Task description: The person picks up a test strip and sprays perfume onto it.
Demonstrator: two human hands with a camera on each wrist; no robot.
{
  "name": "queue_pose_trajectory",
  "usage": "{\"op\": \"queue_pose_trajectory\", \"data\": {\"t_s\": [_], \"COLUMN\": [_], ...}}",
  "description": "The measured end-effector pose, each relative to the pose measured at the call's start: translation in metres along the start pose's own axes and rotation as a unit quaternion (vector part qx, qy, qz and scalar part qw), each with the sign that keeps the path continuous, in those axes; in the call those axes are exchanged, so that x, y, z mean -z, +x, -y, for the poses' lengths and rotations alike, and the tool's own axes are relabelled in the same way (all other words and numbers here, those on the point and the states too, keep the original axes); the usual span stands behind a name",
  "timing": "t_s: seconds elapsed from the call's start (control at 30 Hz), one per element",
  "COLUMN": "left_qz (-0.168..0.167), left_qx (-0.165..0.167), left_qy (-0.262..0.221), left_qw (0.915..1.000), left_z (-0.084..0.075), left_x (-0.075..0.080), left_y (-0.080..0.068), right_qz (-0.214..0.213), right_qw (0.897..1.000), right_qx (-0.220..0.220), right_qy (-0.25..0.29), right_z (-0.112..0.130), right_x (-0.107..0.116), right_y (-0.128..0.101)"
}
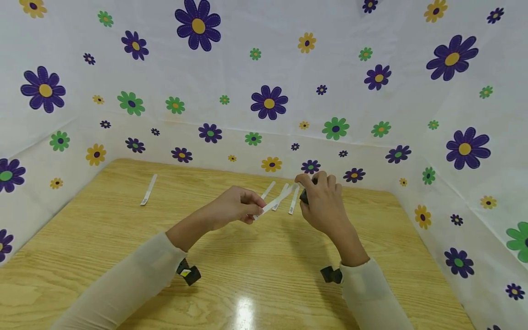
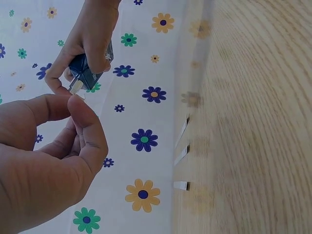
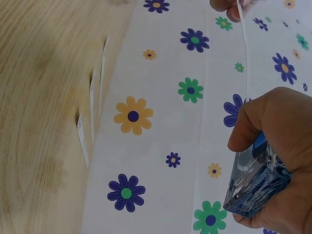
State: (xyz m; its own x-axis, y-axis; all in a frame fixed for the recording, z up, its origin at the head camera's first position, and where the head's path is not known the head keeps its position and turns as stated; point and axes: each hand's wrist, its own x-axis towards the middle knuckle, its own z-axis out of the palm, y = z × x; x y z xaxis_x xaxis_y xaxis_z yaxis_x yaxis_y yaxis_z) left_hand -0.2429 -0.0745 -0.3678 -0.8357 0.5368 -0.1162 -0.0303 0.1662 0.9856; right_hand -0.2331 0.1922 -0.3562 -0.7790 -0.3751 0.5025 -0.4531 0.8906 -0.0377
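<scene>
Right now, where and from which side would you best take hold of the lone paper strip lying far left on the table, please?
Pinch the lone paper strip at its near end, coming from above with the left hand. It lies flat on the wooden table, apart from the other strips, so probably only an end lifted by a fingertip offers purchase.

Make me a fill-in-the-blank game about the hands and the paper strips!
1. The right hand grips a small bottle whose colour is ____.
2. The left hand pinches one end of a white paper ____.
3. The table under the hands is made of ____.
4. One loose strip lies alone on the table, far to the ____ of the hands.

Missing words: blue; strip; wood; left
</scene>
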Motion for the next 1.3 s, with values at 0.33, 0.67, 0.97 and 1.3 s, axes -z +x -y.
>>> {"op": "queue_pose_trajectory", "data": {"t_s": [0.33,0.67,0.97,1.3], "left_qz": [-0.007,-0.004,-0.002,-0.003], "left_qx": [0.011,0.011,0.006,0.004], "left_qy": [-0.004,-0.008,-0.010,-0.007], "left_qw": [0.9999,0.9999,0.9999,1.0000], "left_z": [-0.0002,0.0011,0.0018,0.0018], "left_x": [-0.0015,-0.0024,-0.0023,-0.0005], "left_y": [0.0000,0.0008,-0.0001,-0.0016], "right_qz": [-0.005,0.003,0.008,0.007], "right_qw": [1.000,1.000,1.000,1.000], "right_qx": [-0.002,0.001,0.001,-0.005], "right_qy": [0.004,0.000,0.001,0.007], "right_z": [0.0004,0.0007,-0.0006,0.0006], "right_x": [-0.0001,0.0007,-0.0010,0.0005], "right_y": [0.0004,-0.0003,-0.0002,0.0001]}}
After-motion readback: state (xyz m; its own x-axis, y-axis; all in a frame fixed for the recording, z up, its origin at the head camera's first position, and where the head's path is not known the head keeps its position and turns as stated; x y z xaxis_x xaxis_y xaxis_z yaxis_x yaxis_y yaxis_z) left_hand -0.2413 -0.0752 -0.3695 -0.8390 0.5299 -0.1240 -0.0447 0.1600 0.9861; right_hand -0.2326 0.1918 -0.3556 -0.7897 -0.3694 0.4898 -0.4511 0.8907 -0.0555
